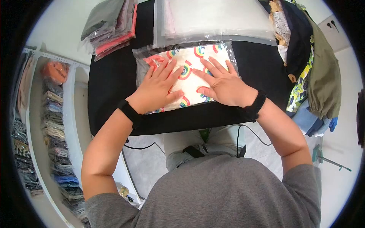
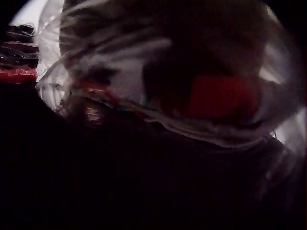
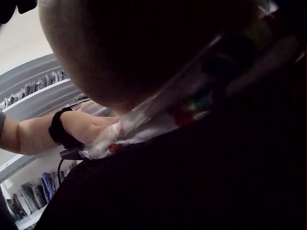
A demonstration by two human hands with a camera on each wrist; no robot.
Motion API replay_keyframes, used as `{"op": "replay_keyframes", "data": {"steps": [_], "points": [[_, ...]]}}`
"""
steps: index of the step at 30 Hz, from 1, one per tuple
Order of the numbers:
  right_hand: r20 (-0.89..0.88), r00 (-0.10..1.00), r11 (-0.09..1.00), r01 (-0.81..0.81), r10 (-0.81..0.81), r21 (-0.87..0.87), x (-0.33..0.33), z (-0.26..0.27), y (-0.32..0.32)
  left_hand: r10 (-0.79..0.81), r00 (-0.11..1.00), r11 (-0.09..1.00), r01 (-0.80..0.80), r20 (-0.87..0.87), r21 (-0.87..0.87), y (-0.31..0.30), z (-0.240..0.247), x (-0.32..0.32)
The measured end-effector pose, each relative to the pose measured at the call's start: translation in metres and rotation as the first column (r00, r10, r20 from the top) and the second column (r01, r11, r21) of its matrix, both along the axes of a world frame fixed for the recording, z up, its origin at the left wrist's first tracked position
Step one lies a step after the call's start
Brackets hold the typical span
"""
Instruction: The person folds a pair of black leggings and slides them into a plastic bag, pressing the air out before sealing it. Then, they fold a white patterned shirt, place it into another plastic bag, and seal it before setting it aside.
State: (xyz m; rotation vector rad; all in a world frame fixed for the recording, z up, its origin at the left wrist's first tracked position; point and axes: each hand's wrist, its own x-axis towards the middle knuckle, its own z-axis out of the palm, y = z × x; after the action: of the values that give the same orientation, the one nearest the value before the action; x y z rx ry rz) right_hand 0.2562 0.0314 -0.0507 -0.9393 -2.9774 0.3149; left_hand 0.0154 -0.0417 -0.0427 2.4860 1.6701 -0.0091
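Note:
A folded white cloth with rainbow prints [image 1: 185, 71] lies inside a clear plastic bag [image 1: 141, 62] on the black table. The left hand [image 1: 157, 85] rests flat on its left part, fingers spread. On the right part lies the right hand [image 1: 223, 81], its fingers spread too. Both palms face down and the hands are apart. In the left wrist view the bag's edge [image 2: 201, 136] is dark and blurred. The right wrist view shows the bagged cloth [image 3: 163, 120] from the side, with the left hand [image 3: 86, 125] against its far end.
Bagged dark and red garments [image 1: 110, 30] are stacked at the table's back left. Large clear plastic sheets [image 1: 220, 19] lie behind the bag. Loose clothes [image 1: 323, 72] hang over the right edge. Shelves of packed garments [image 1: 57, 129] stand at the left.

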Motion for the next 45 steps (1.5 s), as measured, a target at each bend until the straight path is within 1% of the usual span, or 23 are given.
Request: {"op": "replay_keyframes", "data": {"steps": [7, 8, 10, 11, 12, 14, 15, 16, 18, 22, 25, 26, 28, 33, 35, 36, 38, 39, 40, 41, 42, 44, 45], "points": [[0.049, 0.999, 0.999, -0.009, 0.011, -0.033, -0.001, 0.0, 0.004, 0.004, 1.0, 1.0, -0.004, 0.003, -0.02, 0.001, -0.001, -0.002], [0.042, 0.999, 1.0, -0.008, 0.008, -0.008, -0.001, 0.007, 0.008, 0.003, 1.0, 1.0, -0.003, -0.004, 0.005, 0.003, 0.002, -0.003], [0.106, 0.994, 0.962, -0.007, 0.037, -0.274, -0.003, 0.025, 0.019, 0.024, 0.992, 0.974, 0.005, 0.125, -0.226, 0.012, 0.009, -0.009], [0.102, 0.994, 0.967, -0.012, 0.04, -0.256, -0.003, 0.037, 0.019, 0.075, 0.98, 0.986, -0.045, 0.183, -0.163, 0.011, 0.019, -0.007], [0.092, 0.995, 0.972, -0.011, 0.034, -0.236, -0.004, 0.039, 0.018, 0.068, 0.982, 0.989, -0.043, 0.174, -0.142, 0.012, 0.025, -0.003], [0.16, 0.982, 0.989, -0.118, 0.103, 0.087, -0.01, 0.034, 0.013, -0.105, 0.993, 0.994, 0.106, 0.049, -0.005, 0.012, 0.029, 0.009], [0.183, 0.977, 0.991, -0.123, 0.111, 0.058, -0.013, 0.033, 0.013, -0.095, 0.995, 0.992, 0.097, 0.026, -0.075, 0.014, 0.028, 0.013], [0.183, 0.976, 0.99, -0.129, 0.116, 0.064, -0.014, 0.032, 0.015, -0.089, 0.996, 0.993, 0.091, 0.025, -0.07, 0.014, 0.025, 0.015], [0.25, 0.965, 0.997, -0.081, 0.079, -0.004, -0.015, 0.032, 0.02, -0.056, 0.995, 0.992, 0.046, -0.083, -0.116, 0.016, 0.02, 0.016], [0.232, 0.969, 0.992, -0.063, 0.087, -0.113, -0.012, 0.017, 0.03, -0.046, 0.999, 0.989, 0.042, -0.022, -0.144, 0.02, 0.011, 0.007], [0.228, 0.97, 0.995, -0.063, 0.079, -0.078, -0.012, 0.011, 0.031, -0.048, 0.999, 0.994, 0.047, -0.008, -0.093, 0.021, 0.007, 0.006], [0.235, 0.969, 0.993, -0.06, 0.082, -0.1, -0.012, 0.012, 0.031, -0.05, 0.999, 0.992, 0.05, 0.001, -0.114, 0.022, 0.004, 0.006], [0.243, 0.967, 0.995, -0.051, 0.071, -0.088, -0.013, 0.014, 0.03, -0.063, 0.997, 0.998, 0.062, -0.046, -0.028, 0.023, -0.001, 0.005], [0.22, 0.973, 0.996, -0.054, 0.069, -0.074, -0.012, 0.01, 0.032, -0.067, 0.997, 0.998, 0.066, -0.031, -0.009, 0.023, -0.002, 0.004], [0.222, 0.973, 0.994, -0.048, 0.069, -0.099, -0.012, 0.009, 0.032, -0.049, 0.998, 0.997, 0.047, -0.038, -0.066, 0.022, 0.004, 0.007], [0.219, 0.974, 0.995, -0.047, 0.065, -0.088, -0.012, 0.008, 0.032, -0.05, 0.998, 0.997, 0.048, -0.042, -0.055, 0.022, 0.006, 0.006], [0.221, 0.974, 0.998, -0.048, 0.058, -0.047, -0.012, 0.009, 0.03, -0.057, 0.996, 0.984, 0.068, 0.07, -0.164, 0.026, 0.008, 0.0], [0.215, 0.975, 0.998, -0.051, 0.056, -0.026, -0.01, 0.013, 0.029, -0.05, 0.985, 0.989, 0.072, 0.164, -0.132, 0.027, 0.009, -0.001], [0.176, 0.982, 0.995, -0.06, 0.074, -0.084, -0.008, 0.018, 0.031, -0.051, 0.987, 0.992, 0.068, 0.152, -0.108, 0.025, 0.01, -0.006], [0.134, 0.987, 0.988, -0.069, 0.088, -0.14, -0.005, 0.025, 0.033, -0.042, 0.945, 0.99, 0.084, 0.325, -0.115, 0.025, 0.01, -0.016], [-0.01, 0.999, 0.997, -0.035, 0.034, -0.075, 0.001, 0.036, 0.023, -0.035, 0.872, 0.987, 0.108, 0.489, -0.121, 0.025, 0.022, -0.018], [-0.118, 0.975, 0.974, -0.167, 0.186, 0.155, 0.02, 0.05, 0.015, -0.111, 0.898, 0.985, 0.042, 0.427, 0.169, 0.002, 0.035, -0.021], [-0.195, 0.955, 0.963, -0.185, 0.223, 0.195, 0.03, 0.056, 0.004, -0.033, 0.898, 0.997, -0.004, 0.439, 0.083, -0.015, 0.042, -0.02]]}}
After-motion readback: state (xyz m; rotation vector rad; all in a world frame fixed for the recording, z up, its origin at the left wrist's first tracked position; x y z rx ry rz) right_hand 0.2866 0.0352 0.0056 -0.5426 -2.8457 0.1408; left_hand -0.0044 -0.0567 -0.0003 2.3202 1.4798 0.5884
